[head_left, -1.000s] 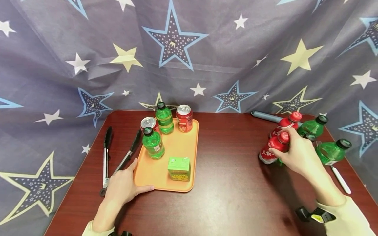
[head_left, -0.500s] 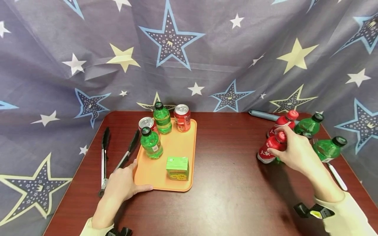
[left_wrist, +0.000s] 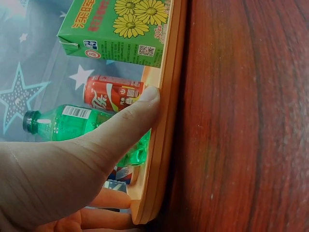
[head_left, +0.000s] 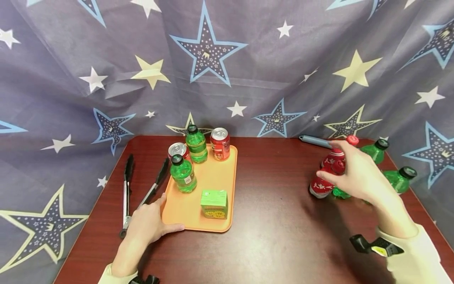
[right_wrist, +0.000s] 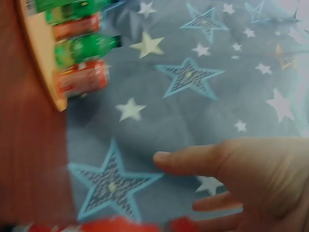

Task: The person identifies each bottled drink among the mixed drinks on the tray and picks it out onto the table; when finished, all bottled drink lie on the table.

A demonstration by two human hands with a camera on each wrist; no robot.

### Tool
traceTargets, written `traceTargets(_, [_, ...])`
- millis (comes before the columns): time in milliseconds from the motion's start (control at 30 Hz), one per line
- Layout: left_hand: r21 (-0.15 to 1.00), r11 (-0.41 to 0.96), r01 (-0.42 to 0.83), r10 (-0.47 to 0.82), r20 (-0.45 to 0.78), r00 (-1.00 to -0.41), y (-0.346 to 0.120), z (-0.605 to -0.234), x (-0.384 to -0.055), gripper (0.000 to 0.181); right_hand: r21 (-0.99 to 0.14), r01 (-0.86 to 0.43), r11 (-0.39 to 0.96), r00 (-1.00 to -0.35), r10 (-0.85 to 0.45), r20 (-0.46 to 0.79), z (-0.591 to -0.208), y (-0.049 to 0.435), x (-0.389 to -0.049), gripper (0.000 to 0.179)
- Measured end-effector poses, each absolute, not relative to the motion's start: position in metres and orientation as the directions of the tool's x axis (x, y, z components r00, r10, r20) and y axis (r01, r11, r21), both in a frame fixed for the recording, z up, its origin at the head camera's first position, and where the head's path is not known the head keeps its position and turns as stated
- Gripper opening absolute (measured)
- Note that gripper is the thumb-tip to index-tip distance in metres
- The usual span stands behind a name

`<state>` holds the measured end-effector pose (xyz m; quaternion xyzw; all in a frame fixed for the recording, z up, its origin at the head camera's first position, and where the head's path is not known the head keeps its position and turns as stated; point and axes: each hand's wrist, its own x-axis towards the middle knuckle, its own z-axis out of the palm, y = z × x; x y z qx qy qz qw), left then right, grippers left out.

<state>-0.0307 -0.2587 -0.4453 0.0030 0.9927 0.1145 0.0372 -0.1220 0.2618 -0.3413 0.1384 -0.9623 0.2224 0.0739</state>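
My left hand [head_left: 147, 221] is at the near left corner of an orange tray [head_left: 177, 215]. Its thumb rests along the front rim, and straight fingers touch the left side. On the tray stand two green soda bottles [head_left: 183, 175], two red cola cans [head_left: 220, 146] and a green drink carton [head_left: 214, 205]. Over on the right, my right hand [head_left: 358, 173] is spread above a red-labelled cola bottle [head_left: 320, 187], thumb and fingers apart around its cap. In the right wrist view nothing is between thumb [right_wrist: 188, 160] and fingers. Another red bottle [head_left: 352, 140] stands behind, partly hidden.
Several green bottles [head_left: 399, 179] stand right of my right hand, partly covered by it. A grey-blue handled tool [head_left: 315, 141] lies at the table's back edge. Tongs [head_left: 126, 197] lie spread left of the tray. A star-patterned cloth [head_left: 248, 59] hangs behind the table [head_left: 269, 236].
My right hand has loosened from the red bottle's cap; its thumb and fingers have spread wider and risen slightly. The bottle stays put. My left hand keeps its place on the tray.
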Motion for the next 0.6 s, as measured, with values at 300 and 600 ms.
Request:
traceTargets(300, [0.227, 0.974, -0.017, 0.001, -0.080, -0.997, -0.258, -0.444, -0.030, 0.127, -0.553, -0.439, 0.708, -0.885, -0.235, 0.401, -0.310, 0.204, -0.163, 0.057])
traceTargets(600, [0.239, 0.971, -0.021, -0.008, -0.056, -0.998, -0.259, -0.447, -0.031, 0.124, -0.715, -0.512, 0.477, -0.858, -0.326, 0.397, -0.320, 0.137, -0.220, 0.053])
